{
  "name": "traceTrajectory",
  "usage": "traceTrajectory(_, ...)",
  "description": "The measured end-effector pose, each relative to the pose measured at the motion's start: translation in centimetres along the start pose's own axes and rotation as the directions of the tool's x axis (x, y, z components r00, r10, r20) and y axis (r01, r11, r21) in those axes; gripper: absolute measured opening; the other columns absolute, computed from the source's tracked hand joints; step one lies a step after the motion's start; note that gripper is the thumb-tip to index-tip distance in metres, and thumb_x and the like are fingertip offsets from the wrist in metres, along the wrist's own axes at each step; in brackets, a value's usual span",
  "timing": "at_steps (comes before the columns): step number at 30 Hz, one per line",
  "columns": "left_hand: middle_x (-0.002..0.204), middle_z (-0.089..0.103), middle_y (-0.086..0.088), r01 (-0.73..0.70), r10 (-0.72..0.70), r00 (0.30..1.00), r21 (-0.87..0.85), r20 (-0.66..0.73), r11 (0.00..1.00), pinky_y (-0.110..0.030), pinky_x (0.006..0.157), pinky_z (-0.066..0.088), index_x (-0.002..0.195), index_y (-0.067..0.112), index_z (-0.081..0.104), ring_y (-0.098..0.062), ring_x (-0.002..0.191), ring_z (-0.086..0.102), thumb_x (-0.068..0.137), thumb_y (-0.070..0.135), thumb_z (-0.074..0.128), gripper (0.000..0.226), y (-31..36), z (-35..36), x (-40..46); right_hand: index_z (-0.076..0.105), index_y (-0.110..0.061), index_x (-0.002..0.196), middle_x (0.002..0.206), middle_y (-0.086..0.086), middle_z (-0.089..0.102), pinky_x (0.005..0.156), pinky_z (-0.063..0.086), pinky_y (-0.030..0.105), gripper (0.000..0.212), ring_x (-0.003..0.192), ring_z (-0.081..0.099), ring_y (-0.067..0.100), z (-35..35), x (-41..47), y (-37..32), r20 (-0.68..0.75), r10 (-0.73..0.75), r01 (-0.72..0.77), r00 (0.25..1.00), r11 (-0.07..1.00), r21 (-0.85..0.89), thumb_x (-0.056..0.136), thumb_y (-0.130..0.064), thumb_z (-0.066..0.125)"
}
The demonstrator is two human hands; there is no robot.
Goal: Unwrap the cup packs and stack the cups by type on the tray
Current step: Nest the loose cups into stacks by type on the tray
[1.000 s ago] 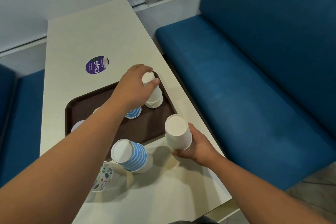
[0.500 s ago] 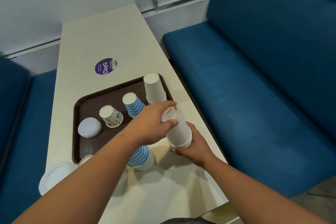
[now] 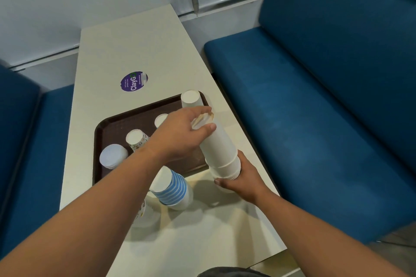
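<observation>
Fingers (image 3: 208, 128) of the left hand (image 3: 180, 132) pinch the top of the plain white stack (image 3: 218, 150), while the right hand (image 3: 242, 173) curls round its base near the counter's (image 3: 126, 51) right edge, just off the brown tray's (image 3: 117, 119) near right corner. The step in hand looks like peeling single cups off this stack; next, I judge, a straight upward pull is needed while the base is held firm, then a carry to the white pile (image 3: 191, 100) at the tray's far right corner. Cups are smooth paper, tapered, upside down with rolled rims. A striped stack (image 3: 172, 189) leans on the counter beside the tray; a patterned cup (image 3: 136, 140) and a pale cup (image 3: 112, 156) sit on the textured tray.
</observation>
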State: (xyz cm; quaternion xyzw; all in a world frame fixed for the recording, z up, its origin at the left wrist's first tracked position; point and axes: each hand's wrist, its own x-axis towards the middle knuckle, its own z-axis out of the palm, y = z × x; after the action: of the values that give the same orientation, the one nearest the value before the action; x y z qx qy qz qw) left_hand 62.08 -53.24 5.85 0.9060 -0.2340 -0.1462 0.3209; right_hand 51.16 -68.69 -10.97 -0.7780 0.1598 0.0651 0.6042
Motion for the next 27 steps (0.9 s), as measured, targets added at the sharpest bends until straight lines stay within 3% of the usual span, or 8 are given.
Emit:
traceTrajectory(2, 0.122, 0.064, 0.006, 0.010, -0.025, 0.994, -0.140, -0.107, 0.990, -0.038, 0.100, 0.049, 0.123, 0.038, 0.062, -0.011, 0.109, 0.060, 0.080, 0.051, 0.062, 0.044, -0.1, -0.8, 0.5, 0.044, -0.046, 0.129, 0.115, -0.019, 0.063, 0.082, 0.048, 0.025, 0.083, 0.106, 0.059, 0.002, -0.1, 0.0, -0.1, -0.002, 0.002, -0.002, 1.000, 1.000, -0.001, 0.059, -0.039, 0.088)
traceTrajectory(5, 0.114, 0.066, 0.004, -0.015, -0.097, 0.938, -0.318, -0.332, 0.948, -0.031, 0.092, 0.053, 0.112, 0.039, 0.066, -0.002, 0.091, 0.062, 0.075, 0.047, 0.057, 0.039, -0.1, -2.7, 1.8, 0.042, -0.056, 0.121, 0.116, -0.022, 0.061, 0.088, 0.050, 0.030, 0.081, 0.107, 0.058, 0.002, -0.2, 0.1, -0.1, -0.006, 0.009, -0.009, 1.000, 1.000, -0.017, 0.056, -0.044, 0.088)
traceTrajectory(8, 0.119, 0.063, 0.004, -0.038, -0.053, 0.868, -0.173, -0.494, 0.984, -0.022, 0.091, 0.048, 0.120, 0.028, 0.063, -0.010, 0.102, 0.060, 0.080, 0.039, 0.057, 0.042, 0.2, -4.9, 3.6, 0.040, -0.061, 0.115, 0.114, -0.024, 0.060, 0.089, 0.050, 0.031, 0.078, 0.106, 0.058, 0.001, -0.2, 0.2, -0.1, -0.004, 0.010, -0.010, 1.000, 0.999, -0.032, 0.059, -0.042, 0.090)
traceTrajectory(10, 0.118, 0.062, 0.002, -0.029, 0.001, 0.851, -0.046, -0.524, 0.999, -0.028, 0.090, 0.047, 0.120, 0.023, 0.060, -0.016, 0.103, 0.059, 0.084, 0.038, 0.059, 0.039, 0.2, -5.8, 5.1, 0.040, -0.061, 0.115, 0.113, -0.025, 0.060, 0.089, 0.050, 0.030, 0.077, 0.105, 0.058, 0.001, -0.3, 0.3, 0.0, -0.002, 0.010, -0.010, 1.000, 0.999, -0.034, 0.061, -0.039, 0.091)
traceTrajectory(16, 0.119, 0.057, -0.007, 0.055, 0.015, 0.907, 0.155, -0.420, 0.986, -0.026, 0.079, 0.036, 0.116, 0.015, 0.057, -0.016, 0.102, 0.050, 0.090, 0.037, 0.060, 0.034, -1.2, -4.5, 9.2, 0.039, -0.063, 0.118, 0.113, -0.030, 0.058, 0.090, 0.051, 0.031, 0.081, 0.107, 0.057, 0.003, -0.4, 0.4, 0.3, 0.010, 0.021, -0.021, 1.000, 0.999, -0.047, 0.058, -0.042, 0.090)
traceTrajectory(20, 0.125, 0.057, -0.010, 0.127, -0.072, 0.968, 0.220, -0.242, 0.967, -0.029, 0.081, 0.036, 0.118, 0.015, 0.055, -0.026, 0.111, 0.053, 0.092, 0.039, 0.060, 0.036, -3.5, -1.3, 10.3, 0.040, -0.060, 0.119, 0.112, -0.033, 0.056, 0.087, 0.047, 0.024, 0.081, 0.107, 0.055, 0.000, -0.4, 0.4, 0.3, 0.019, 0.027, -0.026, 0.999, 0.998, -0.050, 0.060, -0.038, 0.090)
traceTrajectory(23, 0.131, 0.055, -0.011, 0.155, -0.129, 0.986, 0.286, -0.108, 0.945, -0.031, 0.085, 0.037, 0.125, 0.015, 0.053, -0.028, 0.116, 0.052, 0.094, 0.039, 0.057, 0.039, -4.6, 0.1, 10.4, 0.039, -0.058, 0.121, 0.114, -0.030, 0.055, 0.089, 0.047, 0.027, 0.082, 0.108, 0.055, 0.003, -0.4, 0.5, 0.2, 0.013, 0.030, -0.030, 0.999, 0.998, -0.057, 0.060, -0.035, 0.090)
traceTrajectory(27, 0.144, 0.046, -0.006, 0.110, -0.073, 0.987, 0.270, -0.143, 0.956, -0.037, 0.102, 0.038, 0.130, 0.016, 0.053, -0.026, 0.128, 0.046, 0.094, 0.042, 0.056, 0.044, -3.7, -0.5, 9.2, 0.039, -0.058, 0.119, 0.114, -0.028, 0.055, 0.090, 0.048, 0.031, 0.082, 0.108, 0.056, 0.005, -0.3, 0.5, -0.2, 0.011, 0.028, -0.027, 1.000, 0.997, -0.068, 0.058, -0.037, 0.089)
